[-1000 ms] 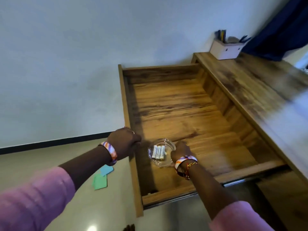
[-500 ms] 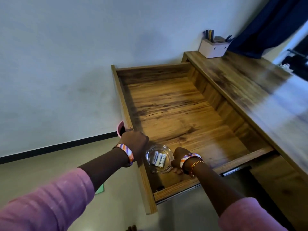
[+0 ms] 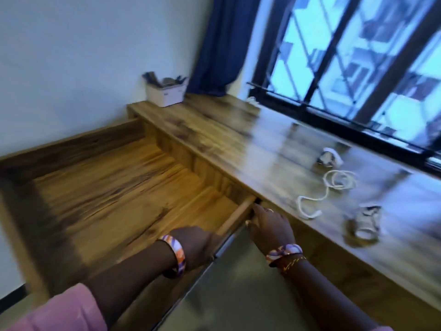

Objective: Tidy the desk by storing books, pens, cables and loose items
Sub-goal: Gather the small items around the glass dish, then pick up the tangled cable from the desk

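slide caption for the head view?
Both hands at the open drawer's front edge; white cable left on the desk.

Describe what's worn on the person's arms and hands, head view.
Left hand: pink sleeve pushed up the forearm, a wide bangle patterned orange, white and purple at the wrist. Right hand: a matching patterned band, a thin dark cord with gold thread below it, and a ring on one of the fingers.

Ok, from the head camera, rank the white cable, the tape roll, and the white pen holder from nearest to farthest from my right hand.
From the right hand:
1. White cable, on the desktop just right of it.
2. Tape roll, farther right, near the desk's front edge.
3. White pen holder, at the far back corner by the wall.
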The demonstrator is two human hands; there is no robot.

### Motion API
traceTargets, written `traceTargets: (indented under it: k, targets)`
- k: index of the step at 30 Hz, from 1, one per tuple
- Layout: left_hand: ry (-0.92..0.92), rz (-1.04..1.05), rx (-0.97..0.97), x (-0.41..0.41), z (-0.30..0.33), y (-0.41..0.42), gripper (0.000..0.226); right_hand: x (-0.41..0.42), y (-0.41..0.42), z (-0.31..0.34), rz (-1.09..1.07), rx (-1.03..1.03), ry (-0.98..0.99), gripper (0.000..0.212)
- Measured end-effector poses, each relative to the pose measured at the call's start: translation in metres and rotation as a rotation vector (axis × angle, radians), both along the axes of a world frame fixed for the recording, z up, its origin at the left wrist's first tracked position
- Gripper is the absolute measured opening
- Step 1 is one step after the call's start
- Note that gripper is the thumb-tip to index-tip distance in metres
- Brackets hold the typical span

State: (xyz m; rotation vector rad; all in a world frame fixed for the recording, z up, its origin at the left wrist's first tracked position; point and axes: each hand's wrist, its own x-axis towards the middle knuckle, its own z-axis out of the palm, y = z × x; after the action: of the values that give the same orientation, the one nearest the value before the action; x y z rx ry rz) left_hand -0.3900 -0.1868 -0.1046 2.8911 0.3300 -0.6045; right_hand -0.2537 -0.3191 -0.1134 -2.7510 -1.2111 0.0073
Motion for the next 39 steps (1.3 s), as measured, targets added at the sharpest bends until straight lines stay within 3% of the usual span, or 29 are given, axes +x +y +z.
traceTargets:
  k: [5, 11, 16, 21, 26, 29, 34, 39]
  targets:
    - [-0.261, -0.178, 0.054, 0.114, 0.019, -0.059, 0.036, 0.071, -0.085, 0.018, -0.163, 0.276, -0.201, 0.04]
    - [-0.48, -0.124, -0.207, 0.242, 0.017, -0.131, 0.041, 0.155, -0.18, 0.026, -0.251, 0.298, -0.257, 0.034]
    - [-0.525, 0.011, -0.198, 0.295, 0.005, -0.153, 0.047, 0.218, -0.228, 0.024, -0.293, 0.37, -0.105, 0.044]
    - [-0.5, 0.18, -0.152, 0.318, -0.004, -0.142, 0.052, 0.264, -0.223, 0.021, -0.257, 0.439, 0.116, 0.031]
    - [-0.435, 0.255, -0.161, 0.346, 0.0, -0.119, 0.048, 0.305, -0.188, 0.024, -0.156, 0.31, 0.417, 0.046]
    - [-0.48, 0.243, -0.119, 0.369, 0.003, -0.108, 0.046, 0.33, -0.172, 0.024, -0.143, 0.177, 0.398, 0.056]
    - [-0.471, 0.104, -0.11, 0.417, 0.013, -0.106, 0.049, 0.365, -0.154, 0.021, -0.169, 0.128, 0.439, 0.063]
    - [-0.365, 0.015, -0.089, 0.45, 0.013, -0.112, 0.032, 0.388, -0.143, 0.022, -0.189, 0.149, 0.436, 0.043]
